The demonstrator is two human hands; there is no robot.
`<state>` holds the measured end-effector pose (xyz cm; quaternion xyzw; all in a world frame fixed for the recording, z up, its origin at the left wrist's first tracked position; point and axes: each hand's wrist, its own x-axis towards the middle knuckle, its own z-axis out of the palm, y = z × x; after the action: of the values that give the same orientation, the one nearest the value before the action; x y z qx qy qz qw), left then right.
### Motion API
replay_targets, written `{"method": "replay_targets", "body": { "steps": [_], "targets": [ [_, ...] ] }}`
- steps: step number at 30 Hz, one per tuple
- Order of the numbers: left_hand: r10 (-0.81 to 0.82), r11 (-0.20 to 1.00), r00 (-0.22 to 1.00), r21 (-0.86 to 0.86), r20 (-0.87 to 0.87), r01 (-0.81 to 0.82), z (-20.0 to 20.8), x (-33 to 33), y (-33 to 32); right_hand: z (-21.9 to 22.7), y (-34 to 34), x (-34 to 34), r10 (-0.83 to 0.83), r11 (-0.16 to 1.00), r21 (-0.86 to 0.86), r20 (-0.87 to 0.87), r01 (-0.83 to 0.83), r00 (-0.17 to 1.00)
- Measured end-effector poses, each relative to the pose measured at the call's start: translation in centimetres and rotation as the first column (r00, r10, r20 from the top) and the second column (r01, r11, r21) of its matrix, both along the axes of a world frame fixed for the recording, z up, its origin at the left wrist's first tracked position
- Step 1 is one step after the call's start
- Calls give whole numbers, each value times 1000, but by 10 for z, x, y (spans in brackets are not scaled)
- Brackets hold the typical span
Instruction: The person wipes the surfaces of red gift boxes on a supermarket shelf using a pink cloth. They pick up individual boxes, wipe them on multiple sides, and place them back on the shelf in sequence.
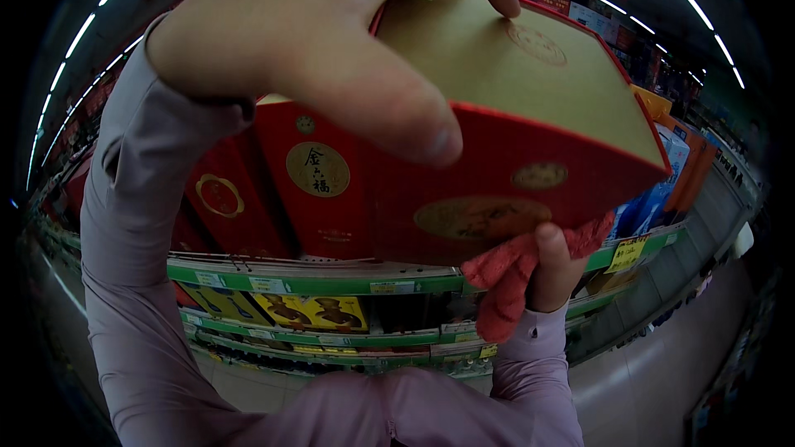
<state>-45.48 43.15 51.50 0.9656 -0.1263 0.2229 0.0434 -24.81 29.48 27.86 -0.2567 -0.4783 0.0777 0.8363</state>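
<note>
A large red gift box (pixel 489 161) with a gold end panel and round gold emblems is tilted in front of the shelf, held between both hands. From above, my left hand (pixel 348 58) spans its upper left edge, thumb on the red face and fingertips on the gold panel. My right hand (pixel 556 269) supports the box from below, thumb up against its lower edge. A crumpled pink-red cloth (pixel 509 285) is pinched in that hand, pressed to the underside of the box. The right fingers are mostly hidden behind cloth and box.
More red boxes (pixel 313 199) stand upright on the shelf to the left. Blue packages (pixel 650 203) and an orange box (pixel 691 165) are at the right. The green shelf edge (pixel 331 283) carries price tags; yellow boxes (pixel 319 312) sit on the tier below. Tiled floor (pixel 638 381) lies lower right.
</note>
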Motion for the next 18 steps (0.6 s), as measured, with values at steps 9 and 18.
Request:
{"method": "replay_targets", "body": {
  "steps": [9, 18],
  "targets": [
    [206, 934, 954, -245, -220, -258, -31, 24, 68, 7, 44, 20, -96, 993, -55, 96, 102, 991],
    [317, 903, 897, -191, -309, -385, -28, 37, 97, -10, 64, -19, -771, 602, 354, 491, 716, 405]
  ]
}}
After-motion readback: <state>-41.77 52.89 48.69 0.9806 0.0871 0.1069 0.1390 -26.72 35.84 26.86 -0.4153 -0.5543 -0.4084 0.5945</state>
